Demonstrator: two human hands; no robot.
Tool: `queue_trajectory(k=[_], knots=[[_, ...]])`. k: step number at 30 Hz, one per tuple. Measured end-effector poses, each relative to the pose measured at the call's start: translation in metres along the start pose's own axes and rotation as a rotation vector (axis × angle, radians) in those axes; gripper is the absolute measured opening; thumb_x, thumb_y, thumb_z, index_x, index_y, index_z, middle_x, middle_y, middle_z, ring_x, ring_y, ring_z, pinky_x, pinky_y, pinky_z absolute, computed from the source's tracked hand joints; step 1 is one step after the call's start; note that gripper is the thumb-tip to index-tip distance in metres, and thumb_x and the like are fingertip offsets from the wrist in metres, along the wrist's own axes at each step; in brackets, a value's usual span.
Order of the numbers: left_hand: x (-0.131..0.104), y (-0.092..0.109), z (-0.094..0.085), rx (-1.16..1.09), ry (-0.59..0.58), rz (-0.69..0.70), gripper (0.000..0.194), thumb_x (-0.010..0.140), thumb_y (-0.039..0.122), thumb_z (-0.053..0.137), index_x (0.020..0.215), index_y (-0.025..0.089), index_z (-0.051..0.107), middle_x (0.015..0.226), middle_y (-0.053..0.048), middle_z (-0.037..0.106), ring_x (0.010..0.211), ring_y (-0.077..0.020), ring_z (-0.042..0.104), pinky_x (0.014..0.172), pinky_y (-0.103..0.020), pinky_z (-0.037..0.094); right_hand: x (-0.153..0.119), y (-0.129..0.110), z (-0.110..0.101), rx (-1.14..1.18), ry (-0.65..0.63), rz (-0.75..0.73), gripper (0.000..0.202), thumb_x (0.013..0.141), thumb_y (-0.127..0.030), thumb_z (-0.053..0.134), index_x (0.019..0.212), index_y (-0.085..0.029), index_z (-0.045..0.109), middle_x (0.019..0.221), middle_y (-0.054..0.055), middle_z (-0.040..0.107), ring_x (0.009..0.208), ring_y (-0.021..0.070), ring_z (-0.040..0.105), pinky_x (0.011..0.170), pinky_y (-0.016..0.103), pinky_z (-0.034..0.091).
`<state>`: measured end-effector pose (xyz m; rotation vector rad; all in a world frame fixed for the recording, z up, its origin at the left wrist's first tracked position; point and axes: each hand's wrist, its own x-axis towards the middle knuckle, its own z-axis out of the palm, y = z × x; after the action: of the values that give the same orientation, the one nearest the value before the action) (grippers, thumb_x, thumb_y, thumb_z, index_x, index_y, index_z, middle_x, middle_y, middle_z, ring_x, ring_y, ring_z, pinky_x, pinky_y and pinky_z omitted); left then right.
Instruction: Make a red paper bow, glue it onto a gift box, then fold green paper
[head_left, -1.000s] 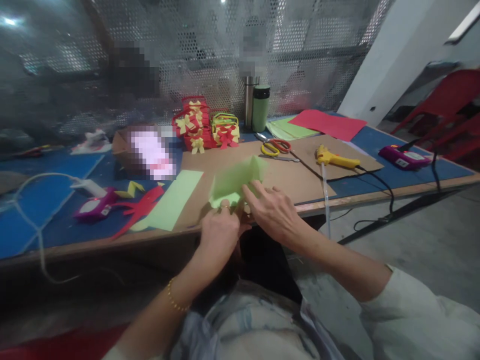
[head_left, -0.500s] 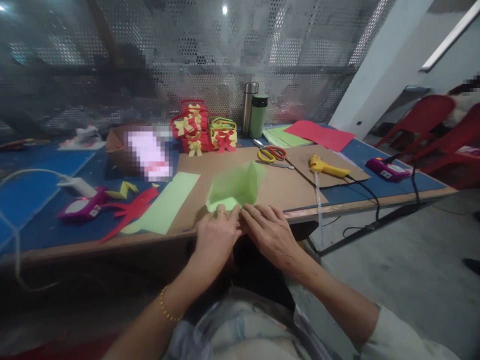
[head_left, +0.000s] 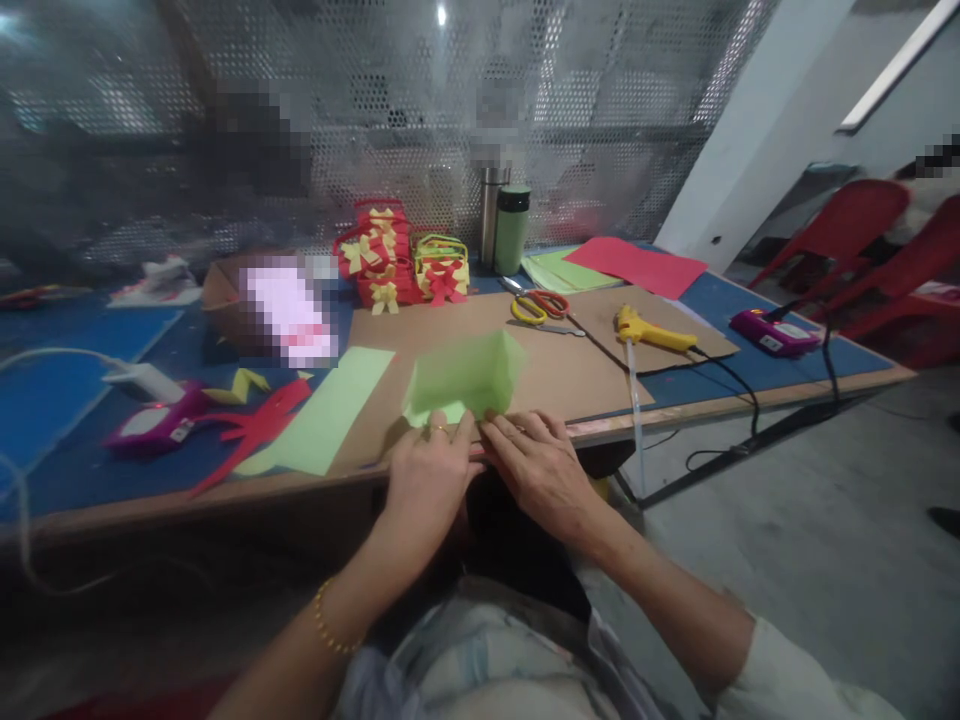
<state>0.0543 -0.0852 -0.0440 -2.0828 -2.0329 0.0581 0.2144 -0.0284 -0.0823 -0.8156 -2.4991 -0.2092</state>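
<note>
A light green folded paper box (head_left: 466,372) with raised sides sits on the brown cardboard (head_left: 577,375) at the table's front edge. My left hand (head_left: 433,465) has its fingers closed on the near side of the box, a ring on one finger. Close beside it, my right hand (head_left: 536,465) pinches the same near edge, fingertips almost meeting the left ones. The near edge and both thumbs are mostly hidden. Left of the box lies a flat green paper strip (head_left: 341,405), with a red paper cutout (head_left: 262,425) next to it.
Scissors (head_left: 536,305) and a yellow glue gun (head_left: 652,332) with a cable lie to the right. Finished red paper baskets (head_left: 379,255), a green bottle (head_left: 513,230) and red paper sheets (head_left: 637,266) stand or lie behind. Purple power sockets (head_left: 157,420) are on the left.
The view has shifted slightly, so the table things appear a little further left. Both hands keep their hold on the green paper box, which looks nearly the same.
</note>
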Motion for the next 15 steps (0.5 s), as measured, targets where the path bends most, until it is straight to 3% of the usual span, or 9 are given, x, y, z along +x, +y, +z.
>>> queue_trajectory(k=[7,12,15], knots=[[0.0044,0.0007,-0.002,0.015,-0.019,-0.013,0.055,0.094,0.037,0.067,0.145,0.021,0.055,0.127,-0.02,0.064,0.101,-0.029,0.071,0.082,-0.036,0.055,0.0055,-0.0016,-0.0084,-0.002,-0.054,0.045,0.031,0.106,-0.027,0.048,0.131,-0.015,0.062,0.129,0.012,0.071,0.107,0.0242,0.057,0.094,0.039,0.034],[0.0004,0.0043,-0.0015,0.037,-0.028,-0.015,0.053,0.098,0.025,0.059,0.15,0.019,0.051,0.121,-0.02,0.068,0.101,-0.0294,0.071,0.083,-0.036,0.056,0.0073,-0.0037,-0.0082,-0.039,-0.097,0.028,0.049,0.1,-0.041,0.06,0.14,-0.012,0.056,0.134,0.015,0.067,0.107,0.0277,0.053,0.091,0.041,0.033],[-0.0052,0.0051,0.0026,0.043,-0.026,-0.032,0.053,0.101,0.021,0.051,0.153,0.016,0.047,0.13,-0.024,0.066,0.1,-0.0279,0.072,0.083,-0.036,0.056,0.007,-0.0051,-0.005,-0.05,-0.1,0.039,0.053,0.097,-0.046,0.064,0.139,-0.014,0.056,0.132,0.014,0.067,0.109,0.0284,0.052,0.091,0.041,0.033]])
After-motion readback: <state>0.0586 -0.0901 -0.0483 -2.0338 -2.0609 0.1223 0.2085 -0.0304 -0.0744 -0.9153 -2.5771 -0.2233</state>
